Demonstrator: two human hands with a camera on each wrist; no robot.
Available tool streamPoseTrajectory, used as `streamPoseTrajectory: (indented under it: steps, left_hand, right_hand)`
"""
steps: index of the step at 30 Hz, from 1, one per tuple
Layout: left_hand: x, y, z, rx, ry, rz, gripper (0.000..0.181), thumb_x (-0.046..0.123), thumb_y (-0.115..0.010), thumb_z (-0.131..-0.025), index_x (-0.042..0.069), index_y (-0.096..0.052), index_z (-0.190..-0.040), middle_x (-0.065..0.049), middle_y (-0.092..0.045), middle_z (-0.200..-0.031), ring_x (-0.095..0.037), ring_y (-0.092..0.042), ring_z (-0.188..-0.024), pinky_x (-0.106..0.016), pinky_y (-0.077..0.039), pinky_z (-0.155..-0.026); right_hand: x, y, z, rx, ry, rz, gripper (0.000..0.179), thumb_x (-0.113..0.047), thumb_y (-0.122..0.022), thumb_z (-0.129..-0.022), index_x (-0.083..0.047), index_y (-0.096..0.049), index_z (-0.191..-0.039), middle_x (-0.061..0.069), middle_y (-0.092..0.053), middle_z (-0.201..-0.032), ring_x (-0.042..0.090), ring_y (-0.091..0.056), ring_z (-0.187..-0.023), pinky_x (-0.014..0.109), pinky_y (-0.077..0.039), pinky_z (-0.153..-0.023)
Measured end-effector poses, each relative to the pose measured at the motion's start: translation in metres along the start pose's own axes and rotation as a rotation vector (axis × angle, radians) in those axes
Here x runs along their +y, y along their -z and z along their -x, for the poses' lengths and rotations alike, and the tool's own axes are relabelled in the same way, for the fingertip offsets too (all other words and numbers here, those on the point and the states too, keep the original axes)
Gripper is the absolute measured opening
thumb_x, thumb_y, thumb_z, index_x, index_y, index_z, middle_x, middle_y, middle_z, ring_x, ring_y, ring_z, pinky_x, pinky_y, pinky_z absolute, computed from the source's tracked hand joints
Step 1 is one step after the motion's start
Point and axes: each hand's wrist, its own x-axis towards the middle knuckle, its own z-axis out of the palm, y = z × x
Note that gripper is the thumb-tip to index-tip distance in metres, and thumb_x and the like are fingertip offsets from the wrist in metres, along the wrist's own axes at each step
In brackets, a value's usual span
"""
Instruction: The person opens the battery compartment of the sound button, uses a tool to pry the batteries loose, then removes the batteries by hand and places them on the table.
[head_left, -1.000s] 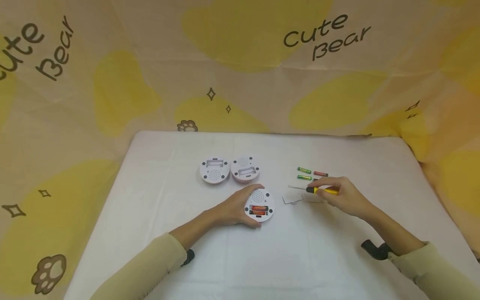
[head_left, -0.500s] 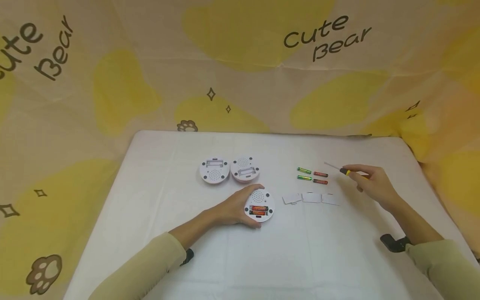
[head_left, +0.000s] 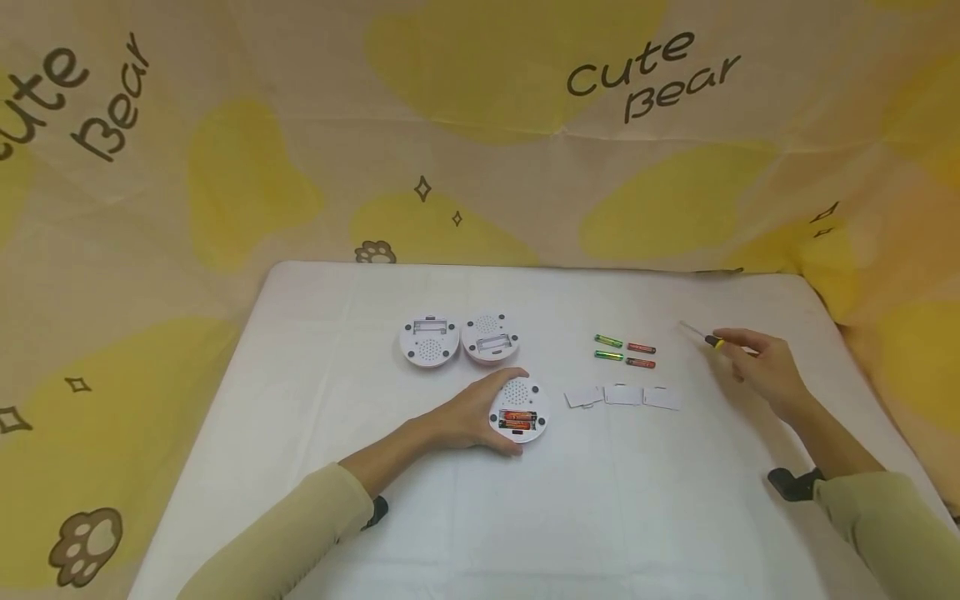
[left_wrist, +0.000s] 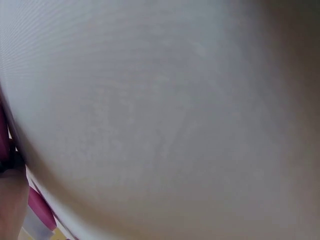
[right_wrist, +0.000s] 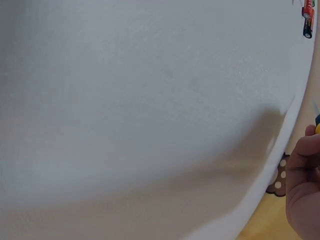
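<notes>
My left hand (head_left: pixel 468 414) grips a round white device (head_left: pixel 519 390) from its left side, thumb at the near edge and fingers at the far edge. Its underside faces up, with speaker holes, dark feet and two red batteries (head_left: pixel 517 420) in the uncovered compartment. My right hand (head_left: pixel 768 371) holds a small screwdriver (head_left: pixel 716 342) with a yellow and black handle above the table's right side, its shaft pointing to the far left. In the right wrist view only part of that hand (right_wrist: pixel 304 190) shows at the edge. The left wrist view is mostly white tabletop.
Two similar devices (head_left: pixel 429 343) (head_left: pixel 489 337) lie upside down behind, their compartments holding no batteries. Two green batteries (head_left: pixel 608 341) and two red ones (head_left: pixel 641 347) lie between the devices and my right hand. Nearer are three white covers (head_left: pixel 622 395) in a row. A patterned cloth (head_left: pixel 480 125) hangs behind.
My right hand has moved right with the screwdriver, away from above the batteries and covers, uncovering them to view. My left hand and the device have stayed in place.
</notes>
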Motion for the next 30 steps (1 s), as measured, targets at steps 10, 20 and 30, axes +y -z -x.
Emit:
streamPoseTrajectory:
  steps: [10,20,30]
  left_hand:
    - [-0.001,-0.001,-0.001,-0.001,0.014,-0.002,0.107,0.032,-0.093,-0.066,0.015,-0.033,-0.152,0.005,-0.041,-0.151,-0.010,-0.038,-0.137,-0.035,-0.027,-0.116]
    - [-0.002,-0.001,-0.001,0.001,0.021,0.003,0.107,0.033,-0.093,-0.066,0.015,-0.032,-0.153,0.005,-0.041,-0.151,-0.010,-0.038,-0.136,-0.036,-0.028,-0.116]
    - [0.000,-0.001,0.000,0.003,0.022,-0.003,0.106,0.033,-0.093,-0.066,0.017,-0.033,-0.152,0.005,-0.041,-0.150,-0.010,-0.039,-0.136,-0.036,-0.028,-0.116]
  right_hand:
    - [0.013,-0.007,-0.002,0.046,-0.011,0.027,0.038,-0.016,-0.052,-0.101,0.008,-0.055,-0.130,0.005,-0.058,-0.112,0.003,-0.056,-0.071,0.019,-0.050,-0.057]
    - [0.006,-0.016,0.001,0.032,0.138,0.412,0.038,-0.011,-0.056,-0.095,0.007,-0.060,-0.128,0.028,-0.059,-0.112,0.031,-0.053,-0.082,0.036,-0.047,-0.063]
    - [0.005,-0.027,0.002,0.070,0.261,0.630,0.036,-0.007,-0.067,-0.090,0.010,-0.063,-0.121,0.027,-0.059,-0.110,0.040,-0.060,-0.086,0.057,-0.052,-0.075]
